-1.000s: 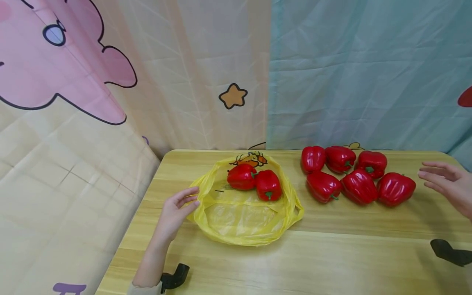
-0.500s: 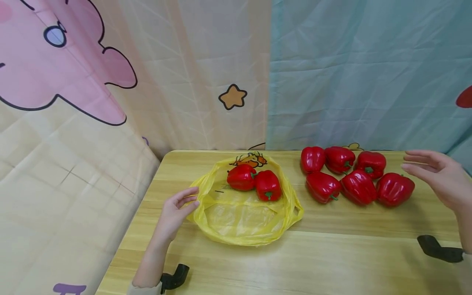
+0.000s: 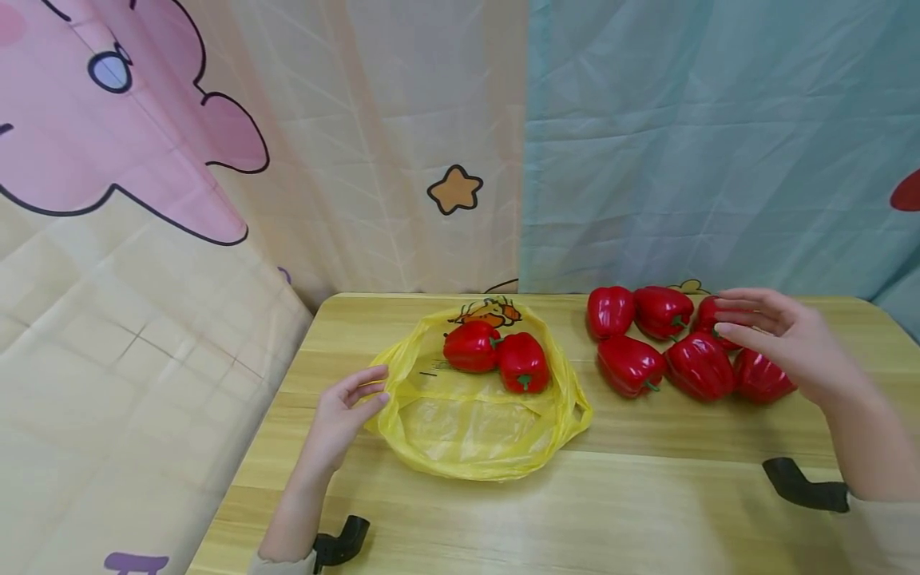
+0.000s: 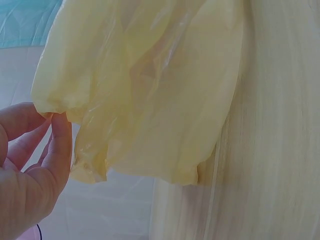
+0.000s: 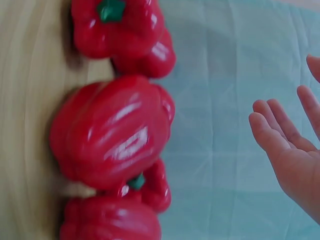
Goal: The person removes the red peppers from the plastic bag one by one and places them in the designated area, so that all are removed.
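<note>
The pale wooden worktop (image 3: 632,495) fills the lower part of the head view, its far edge meeting the curtains (image 3: 611,144). On its left half lies the yellow plastic bag (image 3: 503,465), mouth up and spread wide, with its far rim close to the worktop's far edge.

The two hands are well apart. The left hand (image 3: 346,407) is at the bag's left rim; its wrist view shows thumb and fingers pinching the plastic edge. The right hand (image 3: 794,339) hovers over the loose group towards the worktop's far right corner, thumb parted from the fingers, nothing held; the right wrist view shows it apart from the peppers.

Six loose red peppers (image 3: 630,365) lie there in two rough rows of three, most of them touching. The right hand partly hides the far-right pepper (image 3: 707,313) and the near-right pepper (image 3: 758,379). Two bagged peppers (image 3: 470,346) lie together against the far side inside the bag.

The step in hand looks like picking out one loose pepper to bag; which one, I cannot tell. The next move probably calls for lowering the right hand, closing it round one pepper and lifting it clear without rolling its neighbours, while the left hand's pinch braces the rim.
</note>
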The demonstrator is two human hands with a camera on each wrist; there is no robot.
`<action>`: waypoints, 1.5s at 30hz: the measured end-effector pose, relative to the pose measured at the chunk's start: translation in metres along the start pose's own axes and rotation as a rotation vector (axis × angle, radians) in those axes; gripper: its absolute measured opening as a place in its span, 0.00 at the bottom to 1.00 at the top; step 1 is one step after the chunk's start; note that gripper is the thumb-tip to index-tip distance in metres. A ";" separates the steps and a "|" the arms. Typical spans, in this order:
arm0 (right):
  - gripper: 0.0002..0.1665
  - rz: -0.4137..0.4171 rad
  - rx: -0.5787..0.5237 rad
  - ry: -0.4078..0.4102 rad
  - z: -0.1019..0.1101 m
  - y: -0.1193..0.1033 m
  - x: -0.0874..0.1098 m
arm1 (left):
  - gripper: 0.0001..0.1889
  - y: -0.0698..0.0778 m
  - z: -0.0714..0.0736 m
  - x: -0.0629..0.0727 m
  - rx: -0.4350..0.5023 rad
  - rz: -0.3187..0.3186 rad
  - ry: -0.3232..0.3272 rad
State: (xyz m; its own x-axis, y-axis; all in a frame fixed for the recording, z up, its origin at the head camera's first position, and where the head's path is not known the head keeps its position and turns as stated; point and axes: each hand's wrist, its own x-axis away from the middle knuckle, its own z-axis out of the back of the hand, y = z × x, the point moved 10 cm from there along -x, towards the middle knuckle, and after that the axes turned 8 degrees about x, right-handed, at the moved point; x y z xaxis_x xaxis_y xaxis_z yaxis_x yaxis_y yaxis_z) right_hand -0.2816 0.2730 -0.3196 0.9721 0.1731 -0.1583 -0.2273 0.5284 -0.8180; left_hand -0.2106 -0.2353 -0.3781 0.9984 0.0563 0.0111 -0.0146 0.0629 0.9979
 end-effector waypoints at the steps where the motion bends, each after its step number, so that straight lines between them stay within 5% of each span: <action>1: 0.24 0.023 -0.034 -0.021 -0.005 -0.005 -0.001 | 0.21 0.000 0.000 0.000 -0.001 0.002 0.000; 32: 0.27 0.160 -0.146 -0.329 -0.143 -0.112 -0.071 | 0.21 -0.001 -0.007 -0.003 -0.014 0.009 -0.006; 45: 0.26 0.171 -0.251 -0.444 -0.210 -0.120 -0.083 | 0.21 -0.004 -0.007 -0.005 -0.025 0.015 0.001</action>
State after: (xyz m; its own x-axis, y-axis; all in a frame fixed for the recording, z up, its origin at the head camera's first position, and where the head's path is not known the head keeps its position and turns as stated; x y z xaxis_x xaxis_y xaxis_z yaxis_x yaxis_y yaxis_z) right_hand -0.3231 0.0204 -0.3242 0.7919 0.6031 -0.0962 -0.3067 0.2565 -0.9166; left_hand -0.2161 -0.2291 -0.3827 0.9980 0.0580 0.0257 -0.0307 0.0872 0.9957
